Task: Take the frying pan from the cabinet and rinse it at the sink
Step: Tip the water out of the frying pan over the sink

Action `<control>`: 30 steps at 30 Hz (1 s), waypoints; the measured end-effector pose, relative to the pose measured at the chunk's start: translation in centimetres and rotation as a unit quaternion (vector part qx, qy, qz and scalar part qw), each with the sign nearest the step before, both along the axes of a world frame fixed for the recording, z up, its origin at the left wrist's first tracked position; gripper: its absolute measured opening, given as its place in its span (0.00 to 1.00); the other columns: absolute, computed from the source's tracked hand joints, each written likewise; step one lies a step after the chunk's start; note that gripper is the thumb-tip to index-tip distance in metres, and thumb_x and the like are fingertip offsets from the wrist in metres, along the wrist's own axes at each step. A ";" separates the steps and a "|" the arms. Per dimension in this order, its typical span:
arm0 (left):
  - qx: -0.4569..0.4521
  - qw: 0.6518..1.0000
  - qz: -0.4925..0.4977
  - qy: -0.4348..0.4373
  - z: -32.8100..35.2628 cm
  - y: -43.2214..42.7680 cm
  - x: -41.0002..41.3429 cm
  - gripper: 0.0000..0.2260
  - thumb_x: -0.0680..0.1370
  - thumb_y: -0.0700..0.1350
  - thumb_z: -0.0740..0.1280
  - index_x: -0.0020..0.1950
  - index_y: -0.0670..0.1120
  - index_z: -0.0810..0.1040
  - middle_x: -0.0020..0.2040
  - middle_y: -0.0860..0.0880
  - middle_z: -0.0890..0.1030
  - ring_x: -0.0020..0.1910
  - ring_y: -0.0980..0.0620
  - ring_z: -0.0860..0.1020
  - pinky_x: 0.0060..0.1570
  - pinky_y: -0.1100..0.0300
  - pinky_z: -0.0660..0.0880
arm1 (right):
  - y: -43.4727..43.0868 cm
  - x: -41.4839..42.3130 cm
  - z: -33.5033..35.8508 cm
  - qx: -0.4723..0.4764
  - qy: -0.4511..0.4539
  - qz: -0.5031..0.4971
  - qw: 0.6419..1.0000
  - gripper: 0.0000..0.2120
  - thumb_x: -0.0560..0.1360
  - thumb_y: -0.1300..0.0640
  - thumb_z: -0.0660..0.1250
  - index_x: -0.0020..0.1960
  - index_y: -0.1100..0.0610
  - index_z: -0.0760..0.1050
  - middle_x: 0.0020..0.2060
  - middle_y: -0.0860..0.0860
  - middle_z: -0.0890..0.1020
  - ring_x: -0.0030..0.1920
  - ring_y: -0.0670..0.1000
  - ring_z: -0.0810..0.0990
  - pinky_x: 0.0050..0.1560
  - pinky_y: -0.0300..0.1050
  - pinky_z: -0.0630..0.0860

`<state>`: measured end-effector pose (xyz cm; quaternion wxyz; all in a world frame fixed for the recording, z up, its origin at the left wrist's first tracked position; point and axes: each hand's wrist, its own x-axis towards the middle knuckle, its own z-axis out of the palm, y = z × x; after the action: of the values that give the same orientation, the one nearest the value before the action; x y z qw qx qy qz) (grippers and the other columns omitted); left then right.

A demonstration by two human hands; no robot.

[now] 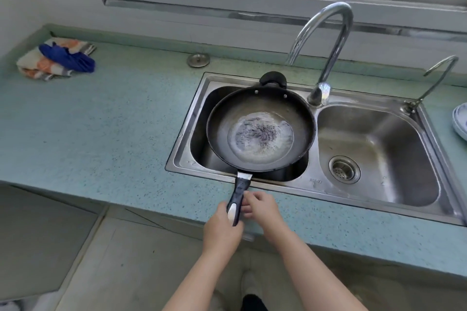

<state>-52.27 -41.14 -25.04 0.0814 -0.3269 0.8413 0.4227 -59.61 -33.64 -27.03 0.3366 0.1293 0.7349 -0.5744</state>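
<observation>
Both bare forearms are reaching up from the bottom edge toward the stainless double-bowl sink (379,209). Left hand (221,231) is wrapping its fingers shut round the end of the black-and-white handle (236,206); right hand (261,206) is resting curled fingertips against the handle's right side, grip looser.

Round black non-stick frying pan (260,129), small loop handle on its far rim, is sitting level over the sink's left bowl, holding a shallow, rippling pool of water. Curved chrome gooseneck faucet (326,40) is standing behind the sink's divider; no stream visible.

Judgement: rinse step is under way. Next move is likely calling for a swirl and a tilt to pour out into the left bowl; slick coating should shed water readily.

Speckled teal countertop (101,134) is stretching left of the sink, a striped cloth (35,63) lying far left.
</observation>
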 end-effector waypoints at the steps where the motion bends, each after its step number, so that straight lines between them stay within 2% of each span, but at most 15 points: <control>1: 0.015 1.000 0.002 0.007 0.0 -0.1 0.2 0.08 0.71 0.41 0.66 0.47 0.49 0.70 0.40 0.48 0.77 0.41 0.45 0.75 0.36 0.59 0.66 | 0.1 -0.2 0.0 -0.029 -0.026 -0.015 0.999 0.10 0.78 0.58 0.59 0.47 0.64 0.75 0.36 0.55 0.80 0.37 0.51 0.80 0.42 0.44 0.78; 4: 0.077 0.996 0.022 0.027 -0.1 -0.1 0.8 0.09 0.70 0.37 0.66 0.46 0.47 0.72 0.37 0.49 0.75 0.35 0.49 0.73 0.27 0.70 0.68 | 0.5 -0.3 0.3 -0.117 -0.075 -0.034 0.990 0.09 0.79 0.59 0.58 0.47 0.64 0.73 0.40 0.58 0.80 0.41 0.55 0.80 0.44 0.43 0.78; 6: 0.152 0.986 0.052 0.036 -0.1 -0.1 1.0 0.09 0.70 0.34 0.65 0.48 0.43 0.74 0.36 0.47 0.74 0.28 0.51 0.72 0.21 0.68 0.70 | 0.8 -0.1 0.2 -0.156 -0.102 -0.046 0.981 0.09 0.79 0.60 0.58 0.48 0.65 0.73 0.41 0.59 0.80 0.42 0.55 0.80 0.43 0.42 0.79; 9: 0.218 0.972 0.081 0.045 -0.1 -0.2 1.0 0.09 0.70 0.32 0.64 0.47 0.43 0.74 0.34 0.47 0.73 0.21 0.53 0.70 0.18 0.66 0.69 | 0.9 -0.1 0.4 -0.214 -0.136 -0.066 0.965 0.09 0.79 0.62 0.57 0.46 0.65 0.73 0.41 0.60 0.81 0.41 0.56 0.81 0.44 0.45 0.80; 12: 0.253 0.963 0.083 0.049 0.2 -0.5 1.0 0.09 0.64 0.38 0.64 0.43 0.45 0.73 0.31 0.48 0.72 0.16 0.56 0.69 0.18 0.66 0.67 | 1.0 -0.1 0.6 -0.274 -0.163 -0.079 0.944 0.09 0.79 0.64 0.56 0.48 0.68 0.72 0.40 0.61 0.82 0.38 0.56 0.83 0.40 0.46 0.83; 14: 0.260 0.962 0.077 0.046 0.4 -0.7 1.0 0.10 0.61 0.41 0.62 0.42 0.45 0.72 0.30 0.48 0.72 0.15 0.56 0.69 0.18 0.68 0.66 | 1.0 -0.2 0.7 -0.283 -0.173 -0.075 0.940 0.08 0.79 0.64 0.56 0.51 0.68 0.71 0.40 0.60 0.84 0.38 0.55 0.84 0.39 0.45 0.83; 18: 0.287 0.955 0.070 0.033 0.1 -1.4 1.3 0.12 0.61 0.41 0.62 0.43 0.43 0.71 0.27 0.47 0.70 0.16 0.54 0.69 0.18 0.69 0.63 | 0.8 -0.3 0.9 -0.296 -0.189 -0.074 0.933 0.08 0.79 0.64 0.56 0.51 0.68 0.70 0.38 0.58 0.85 0.39 0.54 0.85 0.41 0.46 0.83; 26: 0.384 0.921 0.068 0.028 0.1 -2.3 1.3 0.12 0.61 0.39 0.62 0.44 0.42 0.69 0.22 0.48 0.69 0.17 0.54 0.66 0.18 0.69 0.60 | 0.2 -0.3 2.0 -0.300 -0.178 -0.066 0.935 0.10 0.80 0.61 0.55 0.45 0.64 0.72 0.31 0.55 0.84 0.33 0.51 0.85 0.36 0.43 0.82; 30: 0.414 0.908 0.062 0.029 0.2 -2.6 1.4 0.12 0.64 0.37 0.62 0.46 0.42 0.70 0.23 0.49 0.69 0.17 0.54 0.66 0.19 0.69 0.58 | -0.3 -0.2 2.1 -0.280 -0.156 -0.061 0.945 0.12 0.80 0.60 0.54 0.44 0.64 0.72 0.29 0.54 0.83 0.32 0.50 0.83 0.39 0.43 0.79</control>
<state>-50.88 -43.74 -24.80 0.1590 -0.3029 0.5704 0.7467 -59.78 -33.94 -24.89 0.4342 0.1624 0.4736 -0.7489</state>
